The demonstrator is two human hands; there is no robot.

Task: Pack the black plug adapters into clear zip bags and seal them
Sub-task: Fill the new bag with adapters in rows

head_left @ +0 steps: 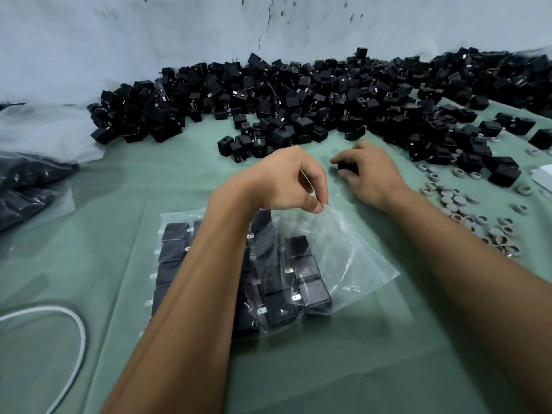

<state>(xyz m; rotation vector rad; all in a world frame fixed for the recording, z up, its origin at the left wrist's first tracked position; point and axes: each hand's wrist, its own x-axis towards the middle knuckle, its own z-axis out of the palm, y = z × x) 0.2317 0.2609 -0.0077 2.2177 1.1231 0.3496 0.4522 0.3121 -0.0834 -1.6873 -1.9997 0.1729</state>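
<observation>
A clear zip bag lies on the green table in front of me, with several black plug adapters in rows inside it. My left hand pinches the bag's upper edge and lifts it, so the mouth gapes toward the right. My forearm hides the middle of the bag. My right hand rests on the table just beyond the bag, fingers closed around one black adapter. A big heap of loose black adapters stretches along the wall behind both hands.
Filled plastic bags of adapters lie at the left edge. Small grey rings and discs are scattered on the right. A white cable loops at the lower left. A pale wall closes off the back.
</observation>
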